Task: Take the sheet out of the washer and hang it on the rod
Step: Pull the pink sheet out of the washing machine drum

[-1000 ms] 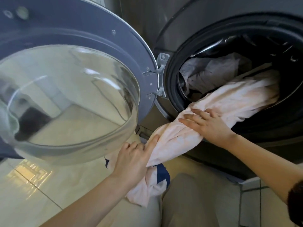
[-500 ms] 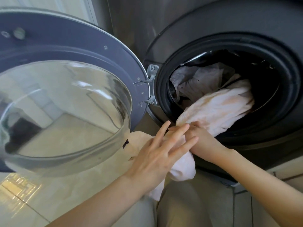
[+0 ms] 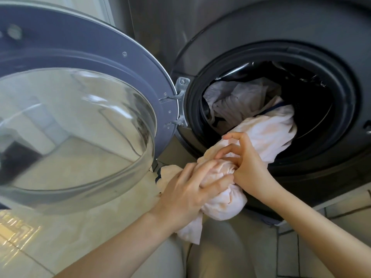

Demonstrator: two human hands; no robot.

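Observation:
A pale pink sheet (image 3: 267, 133) trails in a twisted rope from the dark drum of the washer (image 3: 341, 109) down over the door seal to below its mouth. My left hand (image 3: 190, 191) is closed around the bunched part just outside the opening. My right hand (image 3: 245, 165) pinches the same bunch from the right, fingers partly curled. A loose end of the sheet hangs below my left hand. A grey-white piece of laundry (image 3: 234, 101) lies deeper in the drum behind the sheet. No rod is in view.
The washer's round door (image 3: 80, 121) with its glass bowl stands swung open at the left, close to my left arm. Its hinge (image 3: 180, 103) sits between door and drum. Glossy beige floor tiles (image 3: 30, 237) lie below, and my knees in light trousers (image 3: 220, 253) are under the hands.
My left hand has closed on the bunched sheet next to my right hand. More of the sheet has come out of the drum. The view has shifted slightly left and down.

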